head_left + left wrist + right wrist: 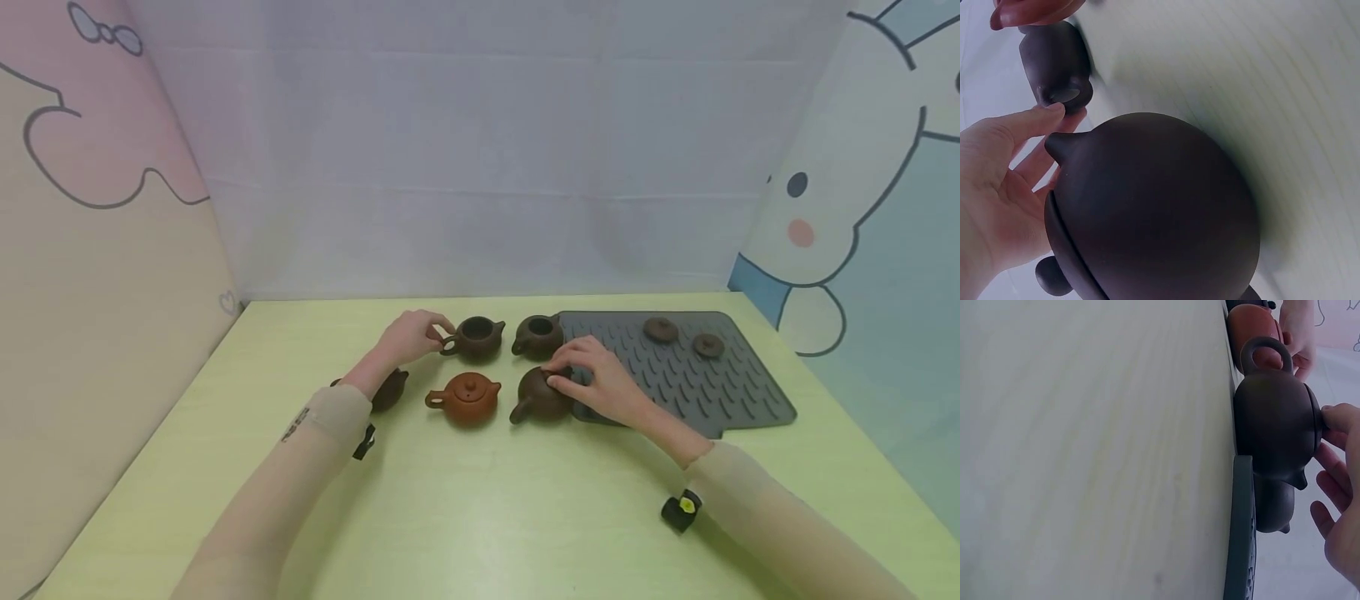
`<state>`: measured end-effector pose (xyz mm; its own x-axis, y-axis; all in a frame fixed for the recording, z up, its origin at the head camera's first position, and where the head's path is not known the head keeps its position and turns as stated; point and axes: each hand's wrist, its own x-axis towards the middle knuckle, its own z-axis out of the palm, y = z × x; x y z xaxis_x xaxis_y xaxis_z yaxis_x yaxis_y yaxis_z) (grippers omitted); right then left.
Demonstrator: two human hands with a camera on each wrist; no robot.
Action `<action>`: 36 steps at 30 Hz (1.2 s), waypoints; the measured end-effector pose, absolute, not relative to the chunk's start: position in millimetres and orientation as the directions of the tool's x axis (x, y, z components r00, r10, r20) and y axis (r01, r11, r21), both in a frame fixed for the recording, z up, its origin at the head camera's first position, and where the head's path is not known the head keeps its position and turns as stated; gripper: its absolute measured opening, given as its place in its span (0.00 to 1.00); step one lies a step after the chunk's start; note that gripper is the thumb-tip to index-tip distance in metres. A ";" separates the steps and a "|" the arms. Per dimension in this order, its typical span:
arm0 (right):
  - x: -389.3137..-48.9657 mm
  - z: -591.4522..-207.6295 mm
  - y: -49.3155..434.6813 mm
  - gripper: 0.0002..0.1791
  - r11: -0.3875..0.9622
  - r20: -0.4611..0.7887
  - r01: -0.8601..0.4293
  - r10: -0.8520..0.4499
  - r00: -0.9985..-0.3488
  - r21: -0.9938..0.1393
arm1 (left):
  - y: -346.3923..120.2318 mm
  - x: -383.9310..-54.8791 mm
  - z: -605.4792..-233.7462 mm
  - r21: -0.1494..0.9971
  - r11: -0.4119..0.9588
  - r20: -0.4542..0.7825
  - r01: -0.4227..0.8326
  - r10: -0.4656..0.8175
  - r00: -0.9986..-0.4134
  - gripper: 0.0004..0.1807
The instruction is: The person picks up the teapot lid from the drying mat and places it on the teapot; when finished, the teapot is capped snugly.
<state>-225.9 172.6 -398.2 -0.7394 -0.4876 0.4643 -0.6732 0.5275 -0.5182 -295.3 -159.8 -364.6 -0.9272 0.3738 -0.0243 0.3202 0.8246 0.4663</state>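
My left hand (412, 335) pinches the handle of a lidless dark teapot (480, 340) at the back, its thumb and fingertips on the loop. With thumb and fingers, my right hand (602, 383) holds the lid on top of a dark brown teapot (538, 398) in the front row; the knob is hidden. Another lidless dark teapot (537, 337) stands behind that one. Between the hands sits a lidded reddish-brown teapot (470, 404). A lidded dark teapot (1160, 212) stands below the left wrist, partly covered by the arm in the head view.
A grey ridged mat (750, 400) lies on the right of the pale table (465, 517), its left edge beside the right-hand teapots. Two dark lids, one lid (661, 330) and another lid (708, 345), rest on it. A white cloth wall (480, 167) rises behind the table.
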 end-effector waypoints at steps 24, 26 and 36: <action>-248.0 -384.1 213.6 0.11 0.555 0.437 -0.659 -0.494 -0.752 -0.508 | -164.0 -291.0 -365.0 0.422 0.854 -0.024 0.304 0.346 -0.938 0.16; -254.5 -383.1 222.0 0.12 0.580 0.434 -0.649 -0.483 -0.761 -0.493 | -165.6 -291.4 -366.7 0.419 0.856 -0.020 0.302 0.341 -0.940 0.16; -277.8 -380.5 272.7 0.19 0.741 0.409 -0.518 -0.352 -0.842 -0.428 | -162.5 -293.3 -366.3 0.421 0.850 -0.012 0.316 0.353 -0.935 0.16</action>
<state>-277.8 272.7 -380.5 -0.8417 -0.3521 0.4095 -0.5180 0.7408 -0.4277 -293.3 -162.5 -366.3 -0.9354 0.3534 -0.0124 0.3157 0.8501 0.4215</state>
